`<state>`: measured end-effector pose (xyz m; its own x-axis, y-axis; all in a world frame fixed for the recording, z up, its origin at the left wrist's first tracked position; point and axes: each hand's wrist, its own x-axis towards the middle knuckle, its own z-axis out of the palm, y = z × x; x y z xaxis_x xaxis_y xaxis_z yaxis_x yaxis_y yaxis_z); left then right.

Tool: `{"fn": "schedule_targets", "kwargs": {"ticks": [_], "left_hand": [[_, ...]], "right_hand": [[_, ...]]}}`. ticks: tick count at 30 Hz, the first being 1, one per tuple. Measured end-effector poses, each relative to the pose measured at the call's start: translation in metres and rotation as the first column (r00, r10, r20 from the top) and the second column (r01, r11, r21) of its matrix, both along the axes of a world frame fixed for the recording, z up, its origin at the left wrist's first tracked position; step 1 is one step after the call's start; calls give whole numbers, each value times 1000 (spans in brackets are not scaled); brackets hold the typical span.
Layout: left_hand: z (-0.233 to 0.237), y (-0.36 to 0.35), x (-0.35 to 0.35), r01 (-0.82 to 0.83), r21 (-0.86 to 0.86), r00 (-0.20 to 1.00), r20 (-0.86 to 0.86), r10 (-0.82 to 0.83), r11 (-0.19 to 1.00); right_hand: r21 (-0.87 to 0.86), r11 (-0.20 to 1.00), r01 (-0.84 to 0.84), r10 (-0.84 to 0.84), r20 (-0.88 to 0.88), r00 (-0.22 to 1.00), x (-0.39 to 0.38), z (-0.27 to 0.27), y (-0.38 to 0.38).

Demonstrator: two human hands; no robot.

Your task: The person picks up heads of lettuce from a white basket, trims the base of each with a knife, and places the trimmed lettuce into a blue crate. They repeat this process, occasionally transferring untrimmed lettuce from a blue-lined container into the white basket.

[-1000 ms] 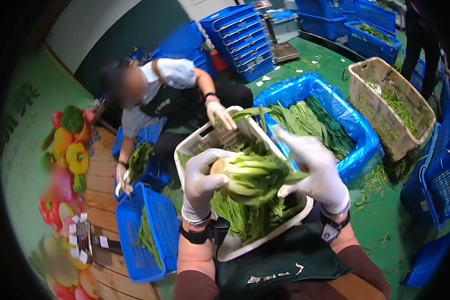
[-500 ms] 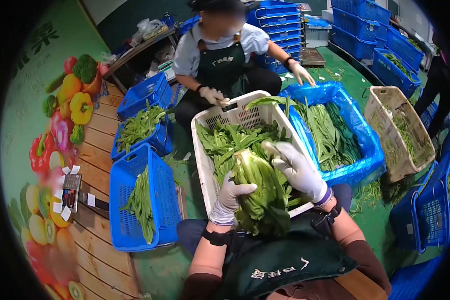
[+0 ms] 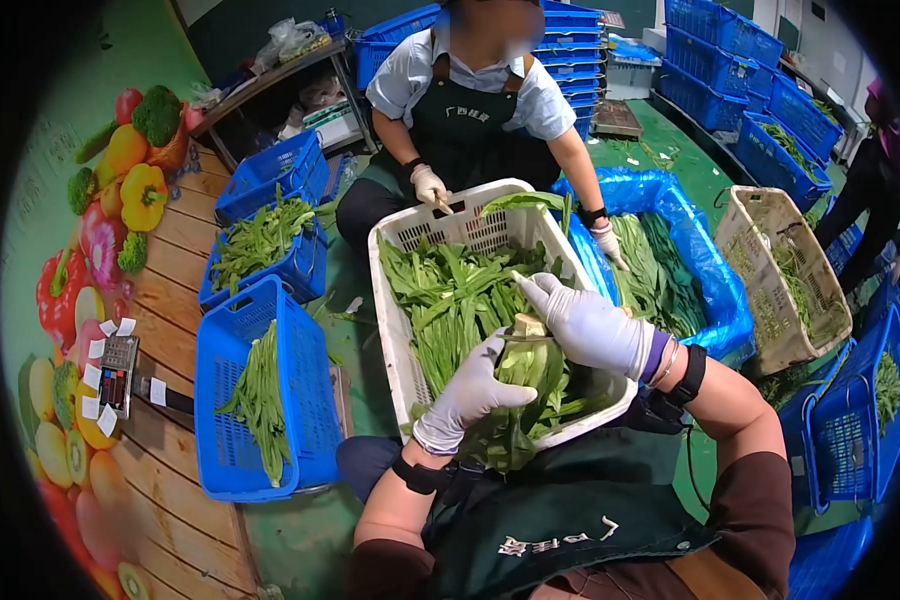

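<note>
My left hand [image 3: 475, 395], in a white glove, is wrapped round a head of leafy lettuce [image 3: 532, 368], its pale cut stem end facing up. Close to that stem end, my gloved right hand [image 3: 595, 328] is closed with its fingers curled. A small pale tip shows at its upper left, but I cannot make out what it grips. Both hands are over the near side of a white plastic crate [image 3: 382, 300], which holds many loose long green leaves [image 3: 440, 290].
Facing me, a co-worker [image 3: 470, 110] reaches into a blue-lined crate [image 3: 715, 265] of greens. Blue crates [image 3: 315, 400] with leaves stand at left. A dirty beige crate [image 3: 760, 215] is at right. Stacked blue crates [image 3: 720, 50] stand behind. Another person is at the far right.
My right hand has moved in over the lettuce's stem end, and the lettuce has tilted. The co-worker has leaned forward, lowering one hand into the blue-lined crate. The view has shifted slightly.
</note>
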<state>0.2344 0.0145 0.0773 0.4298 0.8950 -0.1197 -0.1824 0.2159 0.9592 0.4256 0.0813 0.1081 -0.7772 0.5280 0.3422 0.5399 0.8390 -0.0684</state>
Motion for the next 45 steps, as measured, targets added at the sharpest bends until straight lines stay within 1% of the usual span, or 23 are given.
{"fn": "schedule_targets", "kwargs": {"ticks": [3,5,7,9,11,13,14,15,16,17,19,20,21,25,27,29,30,34,35,39,41,43,45], "left_hand": [[-4,-4,-4,-17,-16,1000,-10,17,1000],[-6,-6,-10,-21,-48,1000,3,21,999],[-7,-7,-21,49,103,997,-64,-43,993],[10,-10,-30,6,116,997,-80,3,993],[9,-7,-33,-107,212,969,-196,149,971],[12,-1,-27,-53,435,875,-414,252,899],[15,1,-23,7,532,858,-439,268,847],[26,0,-14,0,516,876,-413,249,856],[25,4,-9,16,523,870,-428,246,852],[25,8,-8,160,657,759,-560,334,737],[-6,15,-9,64,591,913,-361,192,804],[-18,29,-24,300,409,818,-576,-11,862],[-6,23,-9,215,329,829,-559,6,919],[-8,-13,23,135,731,588,-602,540,669],[-27,-28,4,173,193,940,-326,-103,966],[-27,-46,13,458,-225,887,185,-424,860],[-34,-40,14,464,-229,884,184,-430,856],[-43,-39,10,250,-273,955,227,-190,929],[-46,-40,8,190,-285,964,235,-124,939],[-67,-36,1,-55,-324,952,270,148,944],[-77,-32,-5,-173,-344,920,277,276,923],[-90,-28,-12,-292,-367,870,282,405,883],[-99,-22,-15,-399,-388,803,289,521,831]], "right_hand": [[71,996,47,-45,-18,999,-4,-12,0],[-250,953,173,-155,88,984,-5,-9,-2],[-220,949,227,-226,30,974,13,-48,19],[-216,918,332,-264,291,920,36,-46,21],[-412,831,374,-242,338,910,37,-40,22],[-772,636,8,-268,-210,940,24,-26,17],[-710,699,-85,-250,-355,901,17,-9,6],[-807,564,-179,-214,-352,911,13,19,-7],[-629,752,-197,-111,-416,903,10,13,-12],[-657,696,-289,-112,-497,861,4,12,-17],[-602,795,-71,-171,-335,927,-4,9,-30],[-635,769,-65,-231,-372,899,-4,-6,-28],[-668,738,-94,-266,-417,869,-6,-21,-26],[-745,662,83,-503,-359,786,4,-69,-16],[-742,630,227,-592,-270,760,12,-74,-17],[-633,746,209,-572,-448,687,10,-80,-19],[-565,801,199,-547,-554,628,7,-67,-30],[-135,985,106,-169,-871,461,-14,-61,-60],[-397,909,-128,-202,-688,697,-5,-68,-67],[-163,985,-63,-72,-706,704,-19,-100,-71],[-679,734,8,-549,-586,596,-23,-100,-67],[-572,808,143,-544,-628,556,-32,-128,-56],[-838,530,-129,-623,-488,611,-39,-148,-49]]}}
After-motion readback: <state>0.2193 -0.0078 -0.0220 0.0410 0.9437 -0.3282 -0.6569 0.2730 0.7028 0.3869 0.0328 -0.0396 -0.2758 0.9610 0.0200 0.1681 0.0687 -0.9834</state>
